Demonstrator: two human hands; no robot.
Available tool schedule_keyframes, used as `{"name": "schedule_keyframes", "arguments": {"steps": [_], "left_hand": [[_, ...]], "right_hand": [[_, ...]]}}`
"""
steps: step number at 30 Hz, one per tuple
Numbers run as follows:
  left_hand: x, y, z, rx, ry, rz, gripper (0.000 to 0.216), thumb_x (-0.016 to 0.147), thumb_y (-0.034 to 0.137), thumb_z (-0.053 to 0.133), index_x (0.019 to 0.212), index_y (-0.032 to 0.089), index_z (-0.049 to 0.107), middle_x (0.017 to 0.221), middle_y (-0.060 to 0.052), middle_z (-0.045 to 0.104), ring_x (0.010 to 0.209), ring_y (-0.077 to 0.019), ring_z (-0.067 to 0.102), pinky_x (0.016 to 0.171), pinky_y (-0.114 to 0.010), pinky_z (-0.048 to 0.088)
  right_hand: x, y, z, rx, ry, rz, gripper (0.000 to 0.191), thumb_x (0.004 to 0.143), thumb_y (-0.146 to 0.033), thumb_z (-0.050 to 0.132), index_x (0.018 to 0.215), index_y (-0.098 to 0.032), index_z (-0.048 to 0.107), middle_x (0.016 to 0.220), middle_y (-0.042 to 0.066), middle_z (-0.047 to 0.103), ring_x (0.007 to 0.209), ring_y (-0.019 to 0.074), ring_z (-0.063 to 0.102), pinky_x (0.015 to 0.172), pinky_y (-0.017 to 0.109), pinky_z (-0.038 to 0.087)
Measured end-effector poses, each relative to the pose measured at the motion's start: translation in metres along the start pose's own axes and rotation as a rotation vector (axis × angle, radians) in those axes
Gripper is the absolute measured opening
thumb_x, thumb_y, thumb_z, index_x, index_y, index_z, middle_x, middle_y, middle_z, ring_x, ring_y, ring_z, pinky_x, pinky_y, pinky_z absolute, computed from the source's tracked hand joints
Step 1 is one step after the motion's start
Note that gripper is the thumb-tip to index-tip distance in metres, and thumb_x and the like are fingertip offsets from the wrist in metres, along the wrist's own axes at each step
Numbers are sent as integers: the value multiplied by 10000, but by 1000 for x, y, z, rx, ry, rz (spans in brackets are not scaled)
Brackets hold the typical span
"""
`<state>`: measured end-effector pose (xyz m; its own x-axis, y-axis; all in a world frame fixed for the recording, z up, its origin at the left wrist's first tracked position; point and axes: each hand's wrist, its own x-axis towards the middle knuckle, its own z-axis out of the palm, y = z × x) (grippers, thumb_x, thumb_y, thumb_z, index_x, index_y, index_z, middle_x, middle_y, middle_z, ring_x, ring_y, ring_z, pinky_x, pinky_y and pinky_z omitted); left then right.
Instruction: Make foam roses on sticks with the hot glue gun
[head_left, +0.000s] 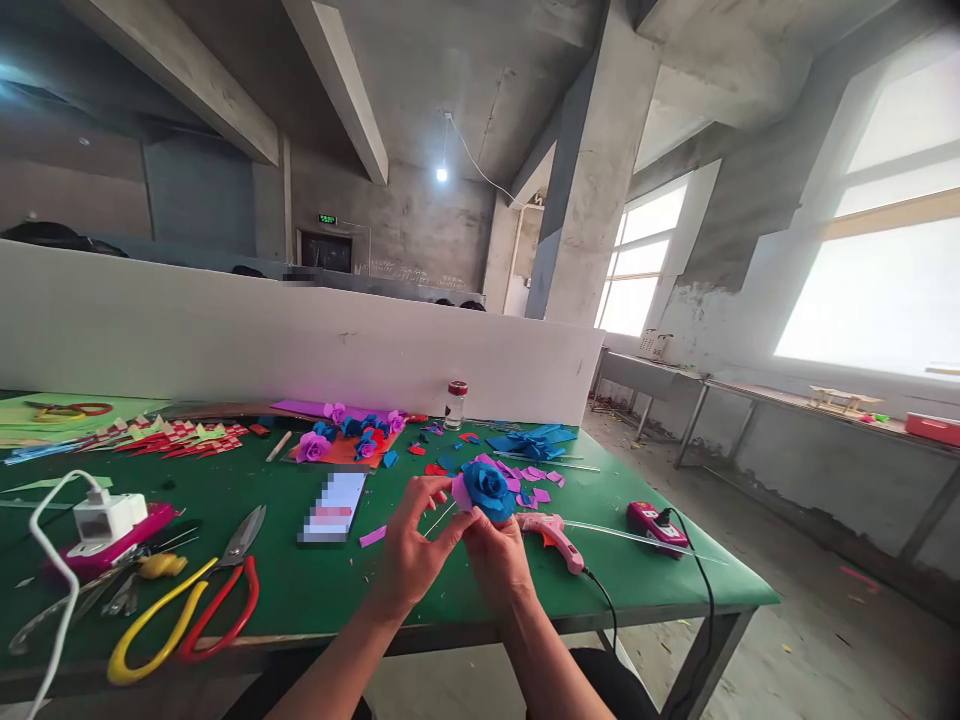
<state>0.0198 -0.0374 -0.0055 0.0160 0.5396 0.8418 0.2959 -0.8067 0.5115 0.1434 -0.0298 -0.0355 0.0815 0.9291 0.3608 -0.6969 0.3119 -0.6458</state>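
A blue foam rose [487,488] with a purple petal at its left edge is held up over the green table [315,590]. My right hand [496,560] grips the rose from below. My left hand [411,545] pinches the purple petal against the rose's left side with thumb and fingertips. A thin wire stem runs down from the flower between my hands. A pink glue gun [551,533] lies on the table just right of my right hand.
Yellow- and red-handled scissors [191,610] lie at the front left beside a white charger [109,515]. Finished blue and purple roses [352,435], foam scraps [534,480], a small jar [455,403] and a power strip [651,518] are on the table. A white partition [225,335] stands behind.
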Motion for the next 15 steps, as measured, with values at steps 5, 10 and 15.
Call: {"name": "schedule_keyframes", "arguments": {"steps": [5, 10, 15], "left_hand": [[3, 0, -2, -178, -146, -111, 149, 853, 320, 654, 971, 230, 667, 872, -28, 631, 778, -166, 552, 719, -284, 484], [8, 5, -3, -292, -183, -154, 144, 819, 305, 666, 921, 221, 723, 830, -44, 650, 777, -188, 564, 715, -284, 474], [9, 4, 0, -288, -111, -266, 206, 778, 403, 735, 719, 212, 689, 684, -9, 597, 675, -166, 516, 645, -257, 441]], "right_hand": [[3, -3, -3, 22, 59, -11, 301, 582, -337, 921, 800, -229, 743, 786, 5, 737, 732, 153, 661, 795, 305, 557], [4, -3, -3, -16, 38, -11, 291, 587, -373, 909, 745, -229, 712, 678, -13, 682, 636, 147, 625, 734, 328, 558], [3, -3, -1, -85, -31, 18, 320, 599, -402, 900, 804, -227, 729, 793, 19, 736, 752, 188, 676, 817, 374, 554]]}}
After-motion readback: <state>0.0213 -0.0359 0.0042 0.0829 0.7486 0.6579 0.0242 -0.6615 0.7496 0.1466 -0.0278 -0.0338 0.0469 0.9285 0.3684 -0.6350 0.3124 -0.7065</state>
